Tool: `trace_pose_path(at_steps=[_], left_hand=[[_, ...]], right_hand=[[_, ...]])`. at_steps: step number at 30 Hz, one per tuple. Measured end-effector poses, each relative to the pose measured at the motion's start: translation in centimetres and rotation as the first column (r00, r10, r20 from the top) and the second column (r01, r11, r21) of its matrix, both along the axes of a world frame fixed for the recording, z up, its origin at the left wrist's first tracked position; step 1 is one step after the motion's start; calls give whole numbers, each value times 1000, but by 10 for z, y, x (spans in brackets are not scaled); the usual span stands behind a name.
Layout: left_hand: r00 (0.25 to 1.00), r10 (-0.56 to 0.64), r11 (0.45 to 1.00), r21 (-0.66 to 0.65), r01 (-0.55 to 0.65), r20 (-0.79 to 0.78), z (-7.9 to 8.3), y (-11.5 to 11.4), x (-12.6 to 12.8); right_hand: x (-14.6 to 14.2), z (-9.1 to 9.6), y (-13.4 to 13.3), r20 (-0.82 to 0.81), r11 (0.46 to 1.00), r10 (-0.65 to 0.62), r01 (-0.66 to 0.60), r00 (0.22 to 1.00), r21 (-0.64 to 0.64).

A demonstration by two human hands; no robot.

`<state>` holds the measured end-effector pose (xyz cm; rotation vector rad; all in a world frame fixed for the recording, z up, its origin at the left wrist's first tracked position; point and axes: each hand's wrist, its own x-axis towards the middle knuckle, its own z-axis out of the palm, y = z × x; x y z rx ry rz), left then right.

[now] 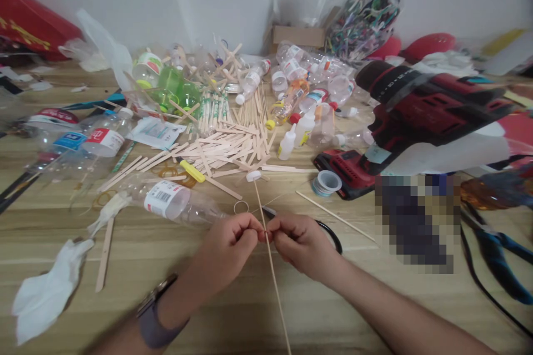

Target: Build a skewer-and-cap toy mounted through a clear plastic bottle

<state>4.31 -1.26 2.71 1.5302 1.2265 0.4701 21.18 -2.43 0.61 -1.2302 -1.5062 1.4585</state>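
My left hand and my right hand meet in the middle, thumbs and fingers pinched together around a thin wooden skewer. Whether a fine thread is also between the fingertips, I cannot tell. The skewer's far end meets a white bottle cap, with crossed flat wooden sticks just behind it. Its near end runs out of the bottom of the view. Partly hidden by my right hand lie scissors with a black handle. A metal ring rests beyond my left hand.
A clear labelled bottle lies left, near a yellow-handled tool. Popsicle sticks are heaped behind. On the right are a red-black power drill, a spool, a loose skewer and blue-handled pliers. Crumpled tissue lies left.
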Motion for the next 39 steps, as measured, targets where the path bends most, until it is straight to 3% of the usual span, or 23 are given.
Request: trace_pose_path(at_steps=[7, 17, 27, 39], left_hand=[[999, -31, 999, -19, 32, 21, 3, 2, 0], [989, -99, 995, -9, 100, 106, 5, -1, -4], [1000, 21, 995, -100, -19, 23, 3, 3, 1], [998, 48, 993, -111, -43, 38, -8, 5, -3]], right_hand=[[3, 2, 0, 85, 995, 6, -14, 996, 95], [1, -2, -3, 14, 998, 68, -68, 998, -2], [4, 0, 0, 190, 979, -11, -28, 982, 204], [5, 1, 0, 376, 920, -85, -72, 923, 386]])
